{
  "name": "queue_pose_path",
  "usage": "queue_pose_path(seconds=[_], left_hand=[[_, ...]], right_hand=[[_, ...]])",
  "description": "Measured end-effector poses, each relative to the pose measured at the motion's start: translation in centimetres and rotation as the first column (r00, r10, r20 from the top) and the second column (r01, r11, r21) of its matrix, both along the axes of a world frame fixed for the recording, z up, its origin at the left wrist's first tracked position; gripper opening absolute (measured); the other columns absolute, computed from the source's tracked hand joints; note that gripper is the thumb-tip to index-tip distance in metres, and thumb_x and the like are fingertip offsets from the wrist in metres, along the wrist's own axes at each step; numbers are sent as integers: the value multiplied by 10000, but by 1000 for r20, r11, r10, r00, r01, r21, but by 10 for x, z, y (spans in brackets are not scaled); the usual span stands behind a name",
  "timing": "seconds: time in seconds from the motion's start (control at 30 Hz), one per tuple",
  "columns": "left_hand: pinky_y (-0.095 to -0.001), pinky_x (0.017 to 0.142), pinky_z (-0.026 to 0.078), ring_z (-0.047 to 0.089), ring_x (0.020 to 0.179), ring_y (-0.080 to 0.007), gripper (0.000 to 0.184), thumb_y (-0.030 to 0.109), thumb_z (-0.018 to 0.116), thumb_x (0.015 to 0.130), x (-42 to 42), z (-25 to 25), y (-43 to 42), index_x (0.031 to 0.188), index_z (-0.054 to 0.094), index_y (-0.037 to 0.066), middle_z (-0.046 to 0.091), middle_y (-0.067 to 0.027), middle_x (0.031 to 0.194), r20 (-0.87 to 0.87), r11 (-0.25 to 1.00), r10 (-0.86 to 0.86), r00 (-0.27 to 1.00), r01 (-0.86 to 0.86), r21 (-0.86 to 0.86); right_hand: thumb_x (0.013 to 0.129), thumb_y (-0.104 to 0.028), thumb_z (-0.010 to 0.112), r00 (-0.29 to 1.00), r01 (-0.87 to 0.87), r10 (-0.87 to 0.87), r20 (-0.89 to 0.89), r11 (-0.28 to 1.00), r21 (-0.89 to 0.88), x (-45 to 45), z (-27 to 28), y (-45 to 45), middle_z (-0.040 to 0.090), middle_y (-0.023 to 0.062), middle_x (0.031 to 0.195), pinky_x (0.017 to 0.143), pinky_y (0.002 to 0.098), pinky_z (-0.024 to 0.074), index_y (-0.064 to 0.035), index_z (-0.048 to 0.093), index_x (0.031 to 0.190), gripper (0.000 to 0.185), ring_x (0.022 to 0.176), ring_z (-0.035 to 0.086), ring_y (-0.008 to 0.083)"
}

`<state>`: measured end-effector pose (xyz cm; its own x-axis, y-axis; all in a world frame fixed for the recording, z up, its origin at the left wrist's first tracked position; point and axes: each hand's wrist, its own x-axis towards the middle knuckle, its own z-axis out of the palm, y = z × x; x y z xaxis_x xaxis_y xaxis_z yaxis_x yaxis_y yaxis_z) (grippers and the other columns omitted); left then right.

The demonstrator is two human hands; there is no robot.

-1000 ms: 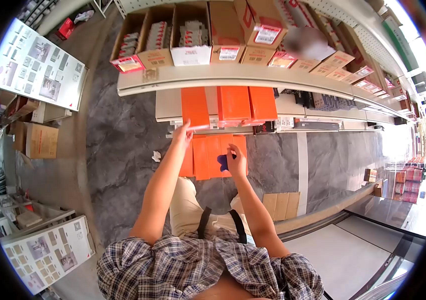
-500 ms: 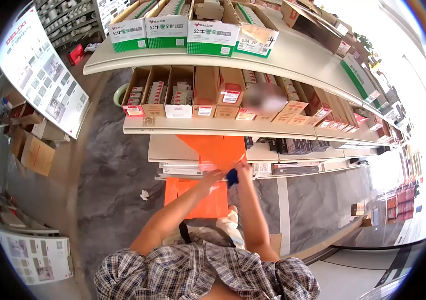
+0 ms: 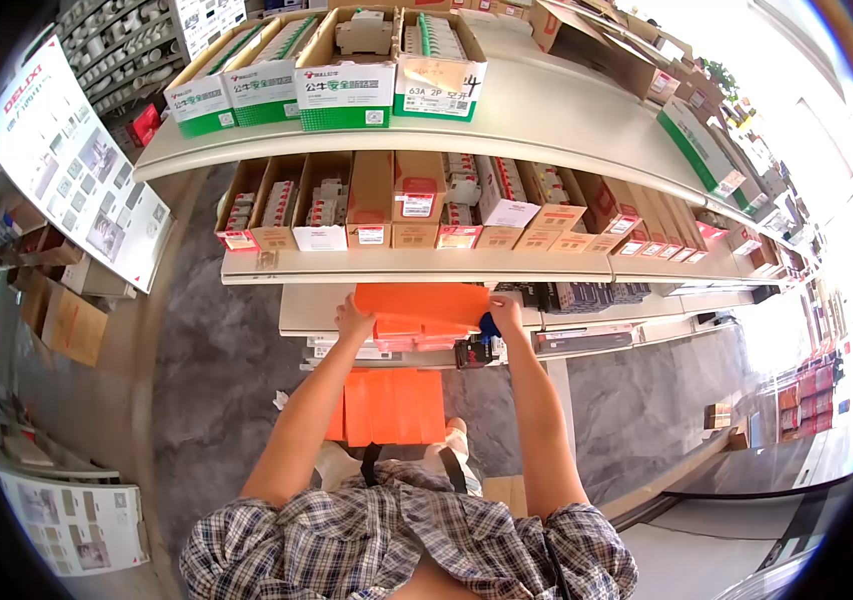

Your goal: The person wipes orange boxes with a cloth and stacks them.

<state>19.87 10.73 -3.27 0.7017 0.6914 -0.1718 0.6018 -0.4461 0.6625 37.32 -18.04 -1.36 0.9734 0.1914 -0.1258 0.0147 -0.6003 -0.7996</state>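
An orange box [image 3: 421, 303] lies sideways at the lower shelf, held between both hands. My left hand [image 3: 354, 322] grips its left end. My right hand [image 3: 504, 314] grips its right end and also has a dark blue cloth-like item [image 3: 489, 325] in it. Just under the held box, more orange boxes [image 3: 411, 338] sit on the lower shelf [image 3: 308, 312]. Nearer to me, several orange boxes [image 3: 393, 406] stand side by side on the floor by my feet.
Above the hands runs a middle shelf [image 3: 416, 267] with open cartons of breakers. The top shelf [image 3: 546, 110] holds green and white cartons [image 3: 346, 95]. A display board [image 3: 76, 170] stands at left, and brown cardboard [image 3: 506, 492] lies near my feet.
The view has tilted up toward the shelves. One orange box has been lifted and turned crosswise; my left hand has moved to its left end, my right hand to its right end.
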Motion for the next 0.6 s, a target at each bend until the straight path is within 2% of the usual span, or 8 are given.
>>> queue_pose_path(seconds=[0.03,0.17,0.23,0.4,0.43,0.5,0.57,0.6], left_hand=[[-418,951,337,406,1135,-333,583,257,670,707,0,-11,4,1185,429,27,433,-170,1247,51,1000,-13,999,14,-14],[-431,912,377,438,1071,-353,530,241,672,719,-11,-29,12,1152,460,21,456,-202,1182,10,981,-146,989,144,131],[-429,874,415,463,1036,-372,476,190,682,713,-11,-9,5,1103,485,2,467,-236,1121,138,995,-84,987,90,-37],[-422,859,434,477,1000,-398,547,166,696,695,-26,-11,-13,1143,434,-7,465,-248,1073,195,999,-29,980,35,-27],[-424,857,436,477,996,-405,571,160,699,694,-29,-23,-16,1161,414,-1,464,-246,1069,238,1000,-3,971,1,10],[-435,868,433,473,1032,-403,740,176,713,683,-29,-37,-11,1284,301,44,424,-245,1136,266,997,-76,961,66,45],[-453,934,384,406,1148,-383,924,191,740,655,-31,7,-17,1370,164,86,356,-235,1235,55,998,-53,997,51,43],[-459,1004,306,301,1246,-357,1044,196,756,630,-29,15,-14,1401,58,104,284,-208,1321,-50,978,-168,984,173,117]], right_hand=[[737,-218,637,998,9,-2,58,991,-133,-7,5,3,667,128,798,710,329,492,-65,683,906,232,773,643,246],[724,-236,629,995,21,-4,102,985,-170,-22,2,14,637,181,960,795,335,468,-70,631,1034,351,918,612,291],[727,-236,629,999,4,-2,43,998,-58,-24,5,16,618,187,1006,816,334,456,-57,599,1081,397,963,590,295],[746,-237,620,998,-6,-7,61,975,223,-15,2,21,593,210,1028,830,356,445,-26,595,1050,371,972,569,326],[746,-237,620,998,-7,-9,67,974,226,-14,0,24,593,210,1028,830,356,445,-26,595,1050,371,972,569,326],[763,-238,600,929,144,-127,349,989,-23,-19,-5,31,596,200,931,796,382,450,-19,601,952,289,909,565,341],[763,-211,585,905,301,-313,288,950,85,-52,32,53,541,160,833,723,417,447,-27,567,803,190,794,538,359],[756,-186,580,878,267,-276,390,960,80,-59,30,66,526,171,867,718,420,447,-26,560,833,178,799,530,369]])
